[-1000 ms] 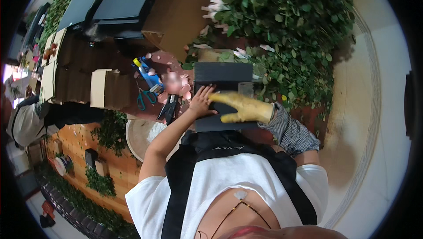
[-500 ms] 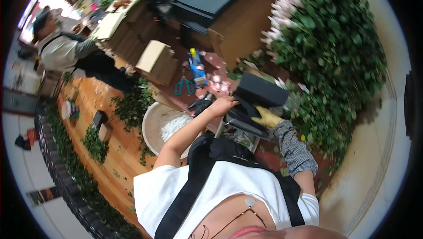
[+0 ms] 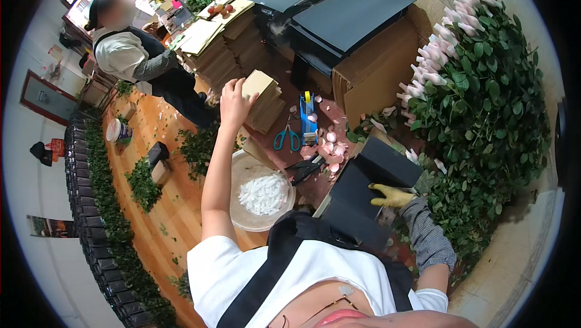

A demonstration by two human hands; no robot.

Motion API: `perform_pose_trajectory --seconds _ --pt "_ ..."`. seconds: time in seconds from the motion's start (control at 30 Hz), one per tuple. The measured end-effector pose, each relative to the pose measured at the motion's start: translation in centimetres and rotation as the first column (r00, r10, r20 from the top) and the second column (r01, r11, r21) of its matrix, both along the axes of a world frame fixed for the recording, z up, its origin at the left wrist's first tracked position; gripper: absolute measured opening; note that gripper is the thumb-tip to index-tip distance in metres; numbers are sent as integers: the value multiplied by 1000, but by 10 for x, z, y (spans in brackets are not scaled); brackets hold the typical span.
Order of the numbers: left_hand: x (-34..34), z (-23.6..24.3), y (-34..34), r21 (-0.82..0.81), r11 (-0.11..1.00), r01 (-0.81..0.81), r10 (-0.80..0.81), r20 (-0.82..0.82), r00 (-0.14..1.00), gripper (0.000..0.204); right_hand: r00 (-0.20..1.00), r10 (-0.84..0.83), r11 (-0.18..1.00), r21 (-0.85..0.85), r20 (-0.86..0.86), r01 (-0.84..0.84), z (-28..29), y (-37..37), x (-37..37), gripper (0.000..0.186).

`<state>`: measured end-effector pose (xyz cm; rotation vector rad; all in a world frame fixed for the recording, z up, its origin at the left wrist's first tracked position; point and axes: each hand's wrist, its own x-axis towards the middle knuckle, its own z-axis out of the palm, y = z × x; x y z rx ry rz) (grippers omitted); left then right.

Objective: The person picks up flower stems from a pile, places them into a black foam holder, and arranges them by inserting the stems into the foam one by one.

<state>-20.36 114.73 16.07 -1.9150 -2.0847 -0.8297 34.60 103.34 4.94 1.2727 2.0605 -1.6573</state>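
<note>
My bare left hand (image 3: pixel 236 105) is stretched out to a small stack of tan cardboard pieces (image 3: pixel 264 109). Its curved fingers reach the stack's upper left edge, and nothing is visibly lifted in them. Over a black wrapping sheet (image 3: pixel 351 190) in front of me lies my right hand (image 3: pixel 392 196), in a yellow glove with thumb and fingers apart. A black block-shaped piece (image 3: pixel 390 163) stands at the sheet's far side. Teal-handled scissors (image 3: pixel 287 138), a blue tape dispenser (image 3: pixel 308 116) and a black-handled tool (image 3: pixel 307 167) lie between my hands, by loose pink petals (image 3: pixel 333 148).
On the right, pink roses in white sleeves (image 3: pixel 439 55) top a large leafy heap (image 3: pixel 472 128). Black sheets (image 3: pixel 357 16) cover cardboard at the back. A white tub (image 3: pixel 243 218) holds small white pieces. Another person (image 3: pixel 130 55) stands far left, beyond floor greenery (image 3: pixel 142 186).
My left hand has left the black sheet and moved up and left to the cardboard stack. The black sheet now lies flatter under my gloved right hand. The view has shifted.
</note>
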Motion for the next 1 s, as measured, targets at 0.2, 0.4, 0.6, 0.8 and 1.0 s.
perform_pose_trajectory --seconds 0.2,0.4,0.6,0.8,1.0 --pt "-3 -31 3 -279 958 -71 57 -57 997 79 805 86 758 486 587 -435 -9 -57 -43 99" --pt "-7 -33 -1 -123 991 -46 50 23 999 77 803 34 743 523 594 -418 -14 -63 -47 99" --pt "16 4 -13 90 994 -56 55 13 998 77 813 17 741 538 582 -401 -15 -63 -47 99" --pt "43 27 -43 -120 993 -9 53 370 928 102 823 7 763 529 569 -372 -12 -63 -48 99" --pt "103 -18 -88 -250 195 948 -51 963 264 86 842 -12 744 568 539 -353 -17 -65 -43 97"
